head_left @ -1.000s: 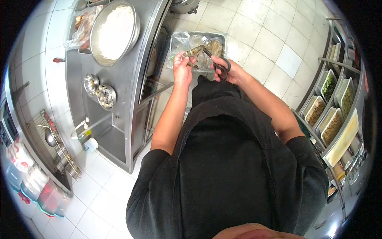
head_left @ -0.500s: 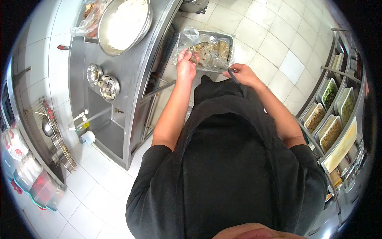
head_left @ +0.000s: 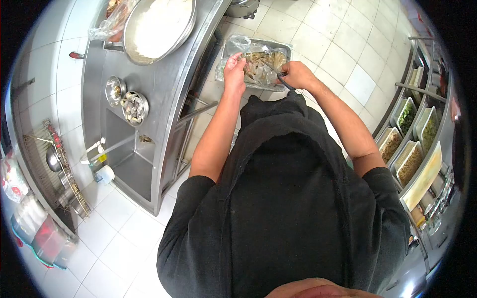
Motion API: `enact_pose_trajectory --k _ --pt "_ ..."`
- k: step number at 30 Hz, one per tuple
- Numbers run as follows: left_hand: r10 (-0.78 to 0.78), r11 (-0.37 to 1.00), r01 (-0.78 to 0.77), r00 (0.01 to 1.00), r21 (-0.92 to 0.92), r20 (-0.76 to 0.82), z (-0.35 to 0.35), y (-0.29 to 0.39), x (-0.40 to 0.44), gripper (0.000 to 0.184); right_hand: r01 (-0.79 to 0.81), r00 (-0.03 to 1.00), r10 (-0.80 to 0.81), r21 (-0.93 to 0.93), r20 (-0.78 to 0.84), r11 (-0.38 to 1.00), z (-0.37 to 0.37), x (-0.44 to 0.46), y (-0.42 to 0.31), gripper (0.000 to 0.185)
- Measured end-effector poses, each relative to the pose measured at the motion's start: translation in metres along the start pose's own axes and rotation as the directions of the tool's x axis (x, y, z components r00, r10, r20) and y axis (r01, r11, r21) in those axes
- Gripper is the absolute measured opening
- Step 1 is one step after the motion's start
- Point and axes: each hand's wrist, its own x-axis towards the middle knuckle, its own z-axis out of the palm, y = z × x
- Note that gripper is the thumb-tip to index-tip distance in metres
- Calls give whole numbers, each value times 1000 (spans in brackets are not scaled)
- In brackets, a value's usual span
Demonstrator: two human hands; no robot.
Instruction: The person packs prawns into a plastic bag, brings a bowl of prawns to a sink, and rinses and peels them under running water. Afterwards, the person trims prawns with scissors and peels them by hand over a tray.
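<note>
A plastic-lined tray (head_left: pixel 231 79) sits on the floor in front of me, with brownish shrimp (head_left: pixel 261 73) inside. Over its left side, my left hand (head_left: pixel 234 72) is closed, fingertips pinched on what looks like a shrimp (head_left: pixel 247 57); the fingers partly cover it. My right hand (head_left: pixel 297 76) grips the black handles of a pair of scissors (head_left: pixel 284 81) at the tray's right edge. The blades point left over the shrimp, toward my left hand. Clear plastic bag (head_left: pixel 242 41) bunches up at the tray's far left corner.
Left of me stands a steel sink counter (head_left: pixel 166 99) with a large bowl (head_left: pixel 188 30) of white contents and two small metal bowls (head_left: pixel 134 121) (head_left: pixel 114 102). On the right, a rack holds food containers (head_left: pixel 410 164). A metal pot (head_left: pixel 242 7) is beyond the tray.
My right hand and the scissors have moved up and inward over the tray. My left hand has shifted slightly upward, and its shrimp is less visible now.
</note>
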Motion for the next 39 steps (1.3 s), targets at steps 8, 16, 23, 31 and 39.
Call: enact_pose_trajectory --k 8,16,23,31,39 --pt "3 998 -6 999 -59 -43 -26 -2 17 28 -170 984 168 36 61 985 13 -14 -4 48" --pt "28 999 -30 999 38 37 -39 3 25 27 -176 983 180 -103 34 979 -8 -14 -56 49" --pt "41 994 -49 996 94 80 -33 13 23 28 -91 995 83 -225 -45 970 -12 10 -68 36" --pt "23 998 -22 1000 52 -15 -27 17 30 26 -150 988 154 -294 -11 944 -16 2 -31 31" --pt "-16 998 22 993 58 -115 -27 19 27 23 -82 986 53 188 157 979 -16 6 -2 46"
